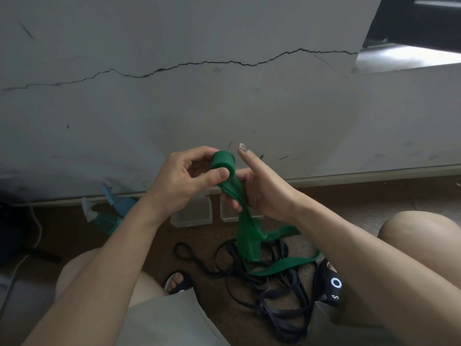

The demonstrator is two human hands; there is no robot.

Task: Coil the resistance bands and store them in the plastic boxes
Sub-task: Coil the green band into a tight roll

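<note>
Head view: left hand (179, 181) pinches green band (223, 164) roll.

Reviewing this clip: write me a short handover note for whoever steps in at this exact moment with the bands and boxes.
Left hand: pinches the rolled end of the green band between thumb and fingers.
Right hand: grips the band's loose part just below the roll, index finger sticking up.
Green band's tail trails down to the floor, over the tangled black bands.
Two clear plastic boxes sit on the floor by the wall, partly hidden by the hands.
Done: green coil started.
Left: finish rolling, box it, then coil and box the black bands.
</note>
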